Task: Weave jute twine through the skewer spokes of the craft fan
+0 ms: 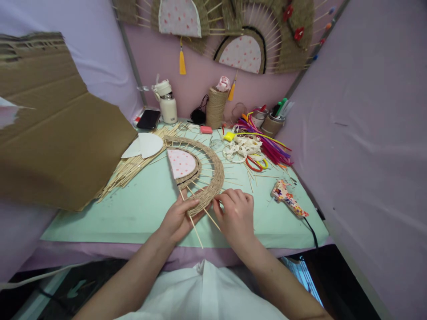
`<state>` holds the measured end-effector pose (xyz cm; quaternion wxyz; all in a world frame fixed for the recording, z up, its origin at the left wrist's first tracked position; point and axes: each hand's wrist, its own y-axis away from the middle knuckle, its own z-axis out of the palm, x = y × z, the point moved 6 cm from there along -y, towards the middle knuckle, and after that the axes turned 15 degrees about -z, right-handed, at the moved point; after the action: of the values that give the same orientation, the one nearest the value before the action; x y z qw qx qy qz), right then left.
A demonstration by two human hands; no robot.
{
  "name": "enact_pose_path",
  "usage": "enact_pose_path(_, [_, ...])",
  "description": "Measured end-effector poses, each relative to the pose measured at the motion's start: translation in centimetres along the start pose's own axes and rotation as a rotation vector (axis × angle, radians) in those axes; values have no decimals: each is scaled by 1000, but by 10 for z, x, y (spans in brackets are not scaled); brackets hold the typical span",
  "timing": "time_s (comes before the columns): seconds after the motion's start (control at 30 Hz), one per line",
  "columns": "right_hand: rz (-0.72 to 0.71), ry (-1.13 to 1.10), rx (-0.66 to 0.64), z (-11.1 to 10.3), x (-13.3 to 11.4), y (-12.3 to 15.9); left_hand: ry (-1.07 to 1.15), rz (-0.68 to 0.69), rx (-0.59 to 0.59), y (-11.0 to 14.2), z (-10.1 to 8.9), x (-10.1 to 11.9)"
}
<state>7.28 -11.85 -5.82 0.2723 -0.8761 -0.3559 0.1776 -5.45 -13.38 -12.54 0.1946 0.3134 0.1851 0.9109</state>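
My left hand [180,217] grips the lower end of a half-round twine-wrapped fan [218,171], thumb on top and fingers beneath. Thin wooden sticks run out from its inner half-disc, which carries a white cloth with pink dots [182,163], through the wide twine band and past its outer edge. My right hand [235,213] is closed at the band's lower right edge, its thumb and fingertips pinched together. What lies between those fingertips, if anything, is too small to make out. Two longer sticks [196,232] point toward me between the hands.
A large cardboard sheet [60,133] leans at left over a pile of thin sticks [130,171] and white paper pieces [151,146]. A patterned glue gun [288,200] lies at right with its cord. Scissors [254,164], twine roll [215,109] and bottle [168,109] stand farther back.
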Motion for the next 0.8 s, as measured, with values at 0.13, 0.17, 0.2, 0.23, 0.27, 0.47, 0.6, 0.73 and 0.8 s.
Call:
enact_pose_path(0.13, [-5,-8,11,3,1,1,11,-7,2,-1,-2,-1])
enact_pose_path(0.17, [-5,-13,13,4,1,1,9,-9,2,-1,-2,-1])
enact_pose_path(0.2, [-6,-20,14,4,1,1,8,-9,0,-1,-2,-1])
enact_pose_path(0.23, [-4,-29,15,3,2,1,7,-7,-2,-1,-2,-1])
enact_pose_path(0.27, [-3,-42,18,2,2,2,6,-1,-5,-1,-1,0])
enact_pose_path(0.47, [-28,-193,68,-17,7,10,5,30,-13,0,1,4])
enact_pose_path(0.6, [-4,-312,206,-28,22,20,17,40,28,0,-1,8])
enact_pose_path(0.73, [149,-535,444,-26,43,31,40,52,47,5,1,16])
enact_pose_path(0.8, [228,-647,498,-20,49,33,25,67,45,9,5,22])
